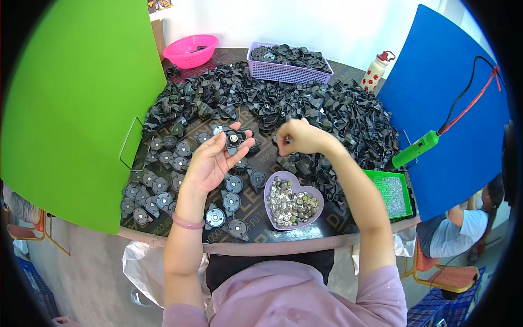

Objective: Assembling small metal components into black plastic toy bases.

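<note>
My left hand [215, 158], palm up, holds a black plastic part [234, 139] with a round silver metal piece at its middle; the fingers curl loosely around it. To its right my right hand [302, 136] is closed in a pinch, knuckles up, at the near edge of a heap of black plastic parts [343, 114]. Something small and dark shows at its fingertips, too hidden to name. Between my forearms stands a purple heart-shaped bowl [317, 199] full of small round metal pieces [289, 204]. Round grey-and-black assembled parts [231, 201] lie around my left forearm.
A purple basket [289, 73] of black parts and a pink colander [190, 57] stand at the back. A patterned bottle [375, 73], a green tray [407, 193] and a green handheld tool [417, 150] with a cord are at right. Green [81, 109] and blue panels [444, 109] flank the table.
</note>
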A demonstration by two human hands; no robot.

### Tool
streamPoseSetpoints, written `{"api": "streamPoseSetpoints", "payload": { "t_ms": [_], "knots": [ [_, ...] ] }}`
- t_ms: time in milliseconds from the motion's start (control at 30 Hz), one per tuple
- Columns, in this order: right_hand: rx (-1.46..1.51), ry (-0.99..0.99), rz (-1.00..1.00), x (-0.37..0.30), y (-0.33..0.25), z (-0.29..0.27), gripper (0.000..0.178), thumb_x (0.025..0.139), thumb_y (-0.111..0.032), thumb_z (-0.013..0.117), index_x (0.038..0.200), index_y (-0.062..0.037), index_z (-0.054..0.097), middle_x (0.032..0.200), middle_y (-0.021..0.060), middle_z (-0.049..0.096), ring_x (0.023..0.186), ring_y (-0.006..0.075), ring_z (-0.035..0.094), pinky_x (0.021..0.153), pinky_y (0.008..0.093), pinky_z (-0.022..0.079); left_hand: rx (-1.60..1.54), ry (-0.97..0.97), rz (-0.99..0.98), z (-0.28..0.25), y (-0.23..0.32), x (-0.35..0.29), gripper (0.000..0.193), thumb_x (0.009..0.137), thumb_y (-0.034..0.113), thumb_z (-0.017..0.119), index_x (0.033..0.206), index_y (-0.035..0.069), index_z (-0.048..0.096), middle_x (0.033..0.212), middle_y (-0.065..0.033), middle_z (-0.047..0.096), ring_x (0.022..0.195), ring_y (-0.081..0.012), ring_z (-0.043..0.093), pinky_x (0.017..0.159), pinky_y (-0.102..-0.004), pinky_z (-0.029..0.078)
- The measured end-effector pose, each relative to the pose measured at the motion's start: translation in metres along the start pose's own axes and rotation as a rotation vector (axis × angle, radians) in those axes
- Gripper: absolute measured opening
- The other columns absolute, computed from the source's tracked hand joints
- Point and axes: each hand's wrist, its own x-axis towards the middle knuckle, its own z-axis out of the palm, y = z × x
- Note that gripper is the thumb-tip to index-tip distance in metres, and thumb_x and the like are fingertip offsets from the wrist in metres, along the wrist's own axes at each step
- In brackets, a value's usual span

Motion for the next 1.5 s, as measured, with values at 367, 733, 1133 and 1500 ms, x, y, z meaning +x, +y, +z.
{"api": "streamPoseSetpoints", "payload": {
  "t_ms": [367,733,1133,1500],
  "knots": [
    [-0.336,0.445,-0.061,-0.001,0.013,0.029,0.015,0.071,-0.017,0.067,0.076,-0.0028,0.064,0.079,0.0140,0.063,0.082,0.0285,0.061,0.074,0.0395,0.048,-0.001,-0.066,-0.112,-0.007,-0.014,0.005,0.041,0.093,0.019,0.046,0.130,0.002,0.037,0.125,-0.0185,0.048,0.100,-0.0230,0.058,0.083,-0.0308,0.052],
    [0.385,0.625,0.162,-0.026,0.011,0.012,0.012,0.074,0.001,0.062,0.086,0.0026,0.064,0.072,0.0096,0.066,0.062,0.0147,0.062,0.055,0.0261,0.048,-0.097,-0.125,-0.208,0.004,-0.025,0.000,0.043,0.092,0.015,0.047,0.131,0.002,0.034,0.128,-0.0195,0.044,0.112,-0.0322,0.052,0.091,-0.0406,0.049],
    [1.335,0.616,-0.163,-0.084,-0.022,0.030,0.014,0.084,-0.008,0.060,0.082,-0.0043,0.047,0.097,0.0176,0.062,0.078,0.0170,0.062,0.059,0.0274,0.052,-0.081,-0.237,-0.327,0.037,-0.063,-0.012,0.039,0.092,0.015,0.048,0.128,0.006,0.038,0.120,-0.0177,0.051,0.112,-0.0307,0.052,0.094,-0.0413,0.047],
    [-0.242,0.822,-0.196,-0.085,-0.061,0.051,0.046,0.066,-0.038,0.071,0.094,-0.0040,0.061,0.091,0.0066,0.062,0.088,0.0242,0.056,0.077,0.0372,0.040,-0.022,-0.209,-0.328,0.035,-0.075,-0.016,0.046,0.087,0.013,0.056,0.127,0.002,0.035,0.114,-0.0106,0.051,0.103,-0.0235,0.057,0.091,-0.0381,0.049]
  ]
}}
